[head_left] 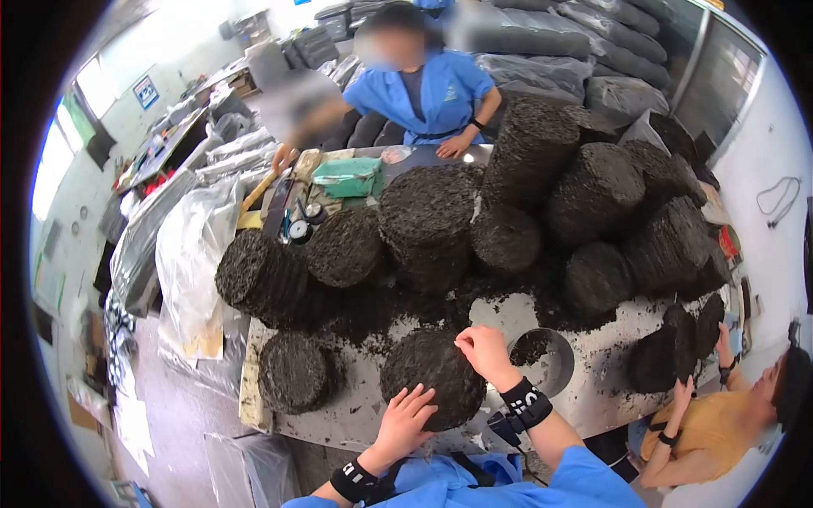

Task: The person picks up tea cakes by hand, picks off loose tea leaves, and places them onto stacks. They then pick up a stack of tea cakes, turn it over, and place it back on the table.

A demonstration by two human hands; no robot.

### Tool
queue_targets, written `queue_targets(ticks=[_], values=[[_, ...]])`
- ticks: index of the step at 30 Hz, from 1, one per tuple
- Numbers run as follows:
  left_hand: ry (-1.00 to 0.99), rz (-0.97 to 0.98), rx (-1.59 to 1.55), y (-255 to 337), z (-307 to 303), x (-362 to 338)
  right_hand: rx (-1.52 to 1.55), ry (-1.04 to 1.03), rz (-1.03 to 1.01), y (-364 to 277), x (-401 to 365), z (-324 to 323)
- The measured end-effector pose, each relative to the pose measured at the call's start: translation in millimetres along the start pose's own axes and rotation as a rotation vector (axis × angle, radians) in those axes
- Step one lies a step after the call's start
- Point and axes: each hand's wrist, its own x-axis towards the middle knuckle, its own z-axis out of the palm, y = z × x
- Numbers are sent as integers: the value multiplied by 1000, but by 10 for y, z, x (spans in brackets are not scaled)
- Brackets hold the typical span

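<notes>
A thick, dark, rough-textured round cake lies in front of me on the metal table. My left hand rests on its near edge with the fingers spread out. Above its right edge is my right hand, thumb and fingers pinched together; anything between them is too small to make out. To the left lies a second dark round cake. Right of my right hand, a round metal ring stands on the table with dark crumbs inside.
Behind the cakes are tall stacks of similar discs, and more are piled at the right. A green box and a dial gauge sit at the back. One person stands opposite; another handles discs at right.
</notes>
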Motion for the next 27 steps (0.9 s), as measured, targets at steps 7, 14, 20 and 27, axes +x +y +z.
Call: queue_targets(ticks=[7,14,20,27], values=[[-35,18,31,57,-33,79,-345,-16,16,-63,95,199],[-17,-29,13,24,-86,8,596,78,392,746,-333,-287],[-4,-4,-85,-43,-163,57,-326,146,327,1389,-1150,-387],[625,-385,-415,-56,-369,-212,295,39,291,189,-925,-231]])
